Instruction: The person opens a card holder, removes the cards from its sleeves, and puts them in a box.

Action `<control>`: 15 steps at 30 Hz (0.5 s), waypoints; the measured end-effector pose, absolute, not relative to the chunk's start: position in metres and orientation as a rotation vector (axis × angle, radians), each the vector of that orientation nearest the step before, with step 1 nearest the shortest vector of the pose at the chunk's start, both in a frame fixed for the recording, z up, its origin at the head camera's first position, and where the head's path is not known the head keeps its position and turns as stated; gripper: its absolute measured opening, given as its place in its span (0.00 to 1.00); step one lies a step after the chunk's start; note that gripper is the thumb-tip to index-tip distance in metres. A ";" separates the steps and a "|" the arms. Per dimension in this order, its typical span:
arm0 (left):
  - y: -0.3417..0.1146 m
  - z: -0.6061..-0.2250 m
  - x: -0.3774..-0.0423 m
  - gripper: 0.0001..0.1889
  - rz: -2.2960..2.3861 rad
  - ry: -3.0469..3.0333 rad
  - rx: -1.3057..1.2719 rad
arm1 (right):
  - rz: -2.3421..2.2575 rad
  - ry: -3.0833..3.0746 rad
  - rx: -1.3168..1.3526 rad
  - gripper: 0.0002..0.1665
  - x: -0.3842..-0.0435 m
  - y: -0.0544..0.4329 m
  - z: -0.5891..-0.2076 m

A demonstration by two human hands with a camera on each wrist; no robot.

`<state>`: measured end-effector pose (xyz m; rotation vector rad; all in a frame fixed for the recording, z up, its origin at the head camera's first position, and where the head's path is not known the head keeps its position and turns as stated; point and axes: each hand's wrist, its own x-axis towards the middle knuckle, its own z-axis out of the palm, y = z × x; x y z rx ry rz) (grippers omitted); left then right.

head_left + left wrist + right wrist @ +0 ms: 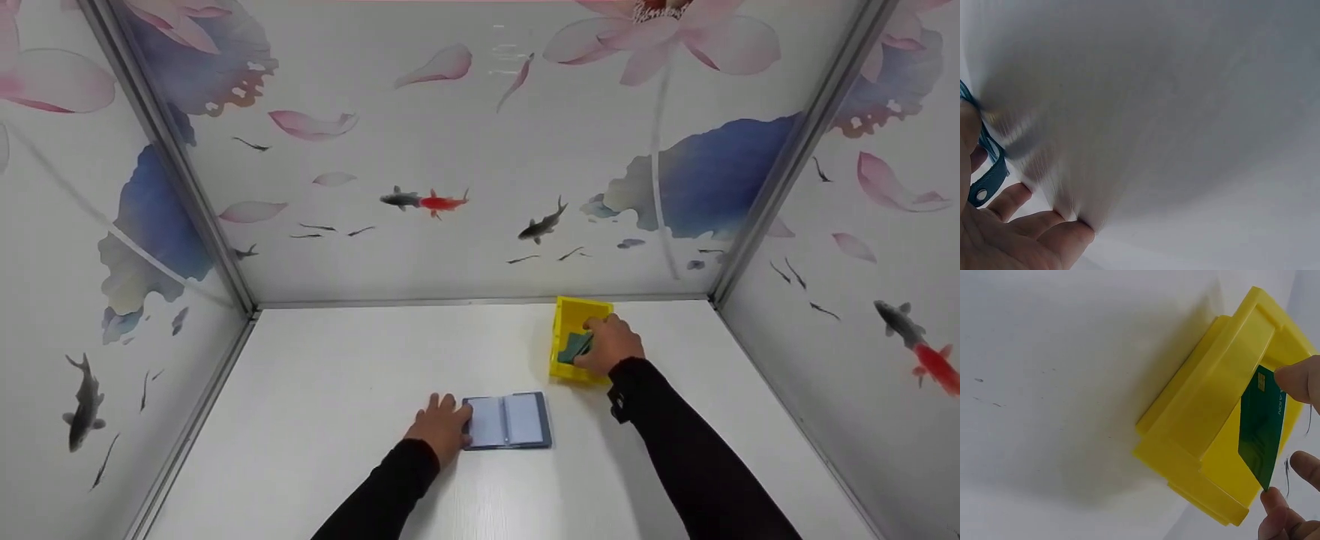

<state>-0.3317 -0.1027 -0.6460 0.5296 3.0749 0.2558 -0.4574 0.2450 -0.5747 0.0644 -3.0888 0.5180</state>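
Note:
On the white table lies a small blue card holder (525,420), spread open with pale clear sleeves on both sides. My left hand (439,427) pinches its left edge between thumb and finger, the other fingertips down on the table. In the left wrist view a strap with a metal snap (981,194) sticks out beside the fingers. Farther right, my right hand (613,345) grips a dark green card (1261,427) at its edges, a gold chip showing near one end. The card is at the opening of a yellow plastic bin (1207,399).
The yellow bin stands near the back wall (480,255), right of the middle. White panels printed with fish and lotus close off the back and both sides, joined by grey metal frames (731,262). Bare white tabletop (337,375) stretches left of the holder.

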 end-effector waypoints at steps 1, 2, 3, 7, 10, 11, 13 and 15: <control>-0.102 -0.646 -0.332 0.23 0.245 3.075 0.533 | 0.504 -3.098 0.062 0.47 -0.458 0.245 -0.574; -0.102 -0.646 -0.332 0.23 0.235 3.076 0.535 | 0.489 -3.103 0.065 0.47 -0.458 0.244 -0.572; -0.102 -0.646 -0.333 0.23 0.226 3.076 0.536 | 0.476 -3.111 0.067 0.47 -0.457 0.244 -0.571; -0.101 -0.647 -0.333 0.23 0.225 3.072 0.524 | 0.451 -3.123 0.064 0.45 -0.454 0.241 -0.565; -0.101 -0.645 -0.332 0.24 0.254 3.064 0.513 | 0.446 -3.123 0.072 0.44 -0.453 0.238 -0.563; -0.101 -0.645 -0.332 0.24 0.258 3.061 0.510 | 0.442 -3.125 0.081 0.43 -0.453 0.238 -0.562; -0.102 -0.643 -0.331 0.24 0.267 3.054 0.506 | 0.437 -3.131 0.099 0.43 -0.453 0.237 -0.562; -0.102 -0.641 -0.330 0.24 0.265 3.054 0.509 | 0.422 -3.139 0.105 0.43 -0.454 0.236 -0.562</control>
